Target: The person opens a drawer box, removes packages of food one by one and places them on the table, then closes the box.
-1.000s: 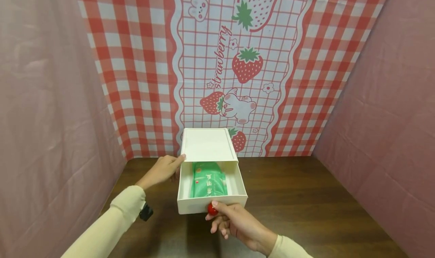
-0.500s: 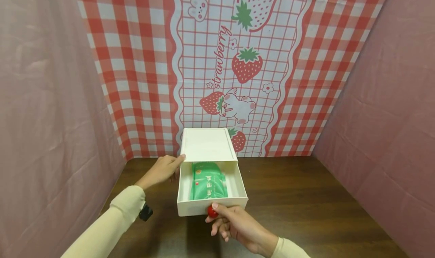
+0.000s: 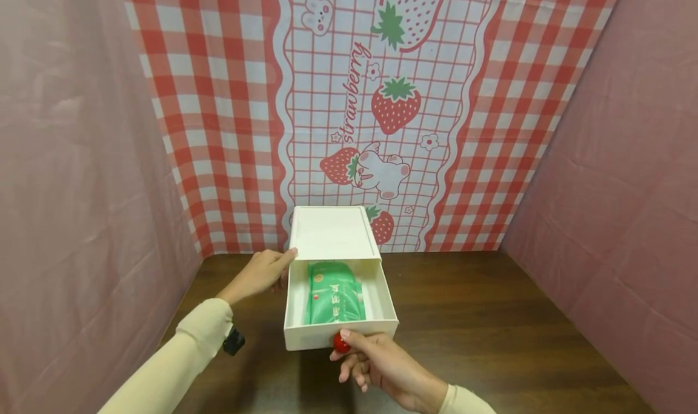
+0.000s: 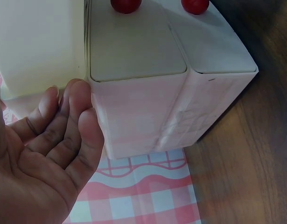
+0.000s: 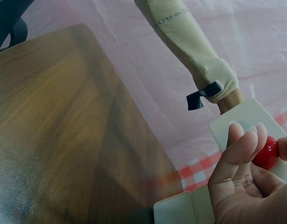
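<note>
Your right hand (image 3: 389, 362) has its grip clamped on the round red knob (image 3: 341, 342) of the top drawer (image 3: 308, 337), the thumb over it and a finger beneath; the remaining fingers curl loosely below, in front of the drawer's face. Your left hand (image 3: 260, 274) is on the white drawer cabinet (image 3: 334, 232), its grip holding the front left corner: the thumb lies along the top edge, and in the left wrist view the other fingers bend against the side.

The top drawer stands well out of the cabinet, level and roofed over only at the back. In it lies a green packet (image 3: 335, 293) with pale printed characters, flat on the drawer's floor, its far end near the cabinet's front edge. The left wrist view shows you two lower drawers, the middle drawer (image 4: 138, 49) and the bottom drawer (image 4: 218, 46), both pushed in, each bearing a red knob of its own.

The cabinet rests on a dark wooden surface (image 3: 480, 317), near the red-checked strawberry cloth (image 3: 226, 129) that hangs behind it. Pink cloth (image 3: 627, 177) hangs on both sides. A small black device (image 3: 234, 341) sits at your left cuff, on the cream sleeve (image 3: 174, 353).
</note>
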`<state>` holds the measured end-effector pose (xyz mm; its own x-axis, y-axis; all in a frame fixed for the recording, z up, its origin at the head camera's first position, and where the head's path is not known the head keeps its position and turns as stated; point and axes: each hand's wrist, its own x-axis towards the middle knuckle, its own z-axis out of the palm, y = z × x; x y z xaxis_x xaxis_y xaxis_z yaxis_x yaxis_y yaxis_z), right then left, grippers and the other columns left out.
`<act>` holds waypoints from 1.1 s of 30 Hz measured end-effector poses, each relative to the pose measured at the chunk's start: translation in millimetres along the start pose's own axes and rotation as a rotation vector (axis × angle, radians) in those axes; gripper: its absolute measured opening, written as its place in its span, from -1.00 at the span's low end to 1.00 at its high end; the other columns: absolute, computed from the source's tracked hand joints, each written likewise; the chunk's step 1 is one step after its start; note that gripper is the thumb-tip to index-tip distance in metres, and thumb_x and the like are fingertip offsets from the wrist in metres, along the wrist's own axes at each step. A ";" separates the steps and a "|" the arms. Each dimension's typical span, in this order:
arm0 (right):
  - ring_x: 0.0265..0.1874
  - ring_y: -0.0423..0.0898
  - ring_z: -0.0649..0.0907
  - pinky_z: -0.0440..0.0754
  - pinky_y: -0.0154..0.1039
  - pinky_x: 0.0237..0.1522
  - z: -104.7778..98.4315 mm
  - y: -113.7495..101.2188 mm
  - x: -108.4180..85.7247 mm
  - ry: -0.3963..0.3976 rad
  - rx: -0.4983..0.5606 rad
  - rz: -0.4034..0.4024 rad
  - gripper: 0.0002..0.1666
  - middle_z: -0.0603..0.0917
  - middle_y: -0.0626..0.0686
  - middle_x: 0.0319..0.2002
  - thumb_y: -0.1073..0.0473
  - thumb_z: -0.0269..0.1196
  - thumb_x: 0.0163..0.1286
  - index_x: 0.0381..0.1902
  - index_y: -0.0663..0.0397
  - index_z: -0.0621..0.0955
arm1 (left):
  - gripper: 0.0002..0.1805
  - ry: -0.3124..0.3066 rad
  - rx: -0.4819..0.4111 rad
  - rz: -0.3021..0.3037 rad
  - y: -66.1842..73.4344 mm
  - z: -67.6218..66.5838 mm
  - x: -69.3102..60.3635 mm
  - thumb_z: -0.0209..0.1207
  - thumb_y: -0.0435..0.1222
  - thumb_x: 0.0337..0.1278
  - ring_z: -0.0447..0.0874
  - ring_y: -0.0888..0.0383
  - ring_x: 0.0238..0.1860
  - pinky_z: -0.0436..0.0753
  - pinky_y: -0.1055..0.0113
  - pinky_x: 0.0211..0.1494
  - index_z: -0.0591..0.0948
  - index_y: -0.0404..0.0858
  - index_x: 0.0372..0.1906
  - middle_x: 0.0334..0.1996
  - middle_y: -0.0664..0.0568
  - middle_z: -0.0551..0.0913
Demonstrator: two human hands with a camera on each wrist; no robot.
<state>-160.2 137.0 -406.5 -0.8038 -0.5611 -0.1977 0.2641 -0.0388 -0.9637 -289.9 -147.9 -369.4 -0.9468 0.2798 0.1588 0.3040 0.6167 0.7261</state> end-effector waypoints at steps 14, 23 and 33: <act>-0.68 -0.33 0.51 0.50 -0.47 -0.58 1.6 1.5 -2.4 0.003 -0.002 -0.001 -0.38 0.74 0.00 -0.46 -0.21 0.19 0.52 -0.10 0.34 0.69 | -0.19 0.005 -0.006 0.009 -1.1 0.9 -0.6 -0.13 0.20 0.58 0.58 0.10 -0.68 0.60 0.24 -0.55 0.65 -0.38 -0.55 -0.61 -0.17 0.66; -0.67 -0.33 0.52 0.51 -0.47 -0.56 0.1 3.1 -3.2 -0.021 0.001 -0.003 -0.38 0.75 0.00 -0.45 -0.20 0.16 0.54 -0.07 0.34 0.68 | -0.23 0.009 -0.007 0.008 -1.0 1.2 -1.1 -0.13 0.20 0.58 0.58 0.09 -0.68 0.60 0.23 -0.55 0.62 -0.27 -0.62 -0.64 -0.14 0.65; -0.66 -0.34 0.53 0.52 -0.47 -0.56 1.1 2.4 -4.4 -0.038 0.009 0.000 -0.35 0.75 0.00 -0.43 -0.20 0.14 0.56 -0.02 0.38 0.67 | -0.26 0.005 0.000 -0.002 0.7 0.2 -0.4 -0.12 0.17 0.59 0.59 0.10 -0.67 0.62 0.23 -0.53 0.62 -0.26 -0.60 -0.62 -0.14 0.65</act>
<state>-155.5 138.5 -407.8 -0.7831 -0.5919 -0.1907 0.2692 -0.0461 -0.9620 -289.4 -147.4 -369.1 -0.9481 0.2743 0.1607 0.3017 0.6171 0.7267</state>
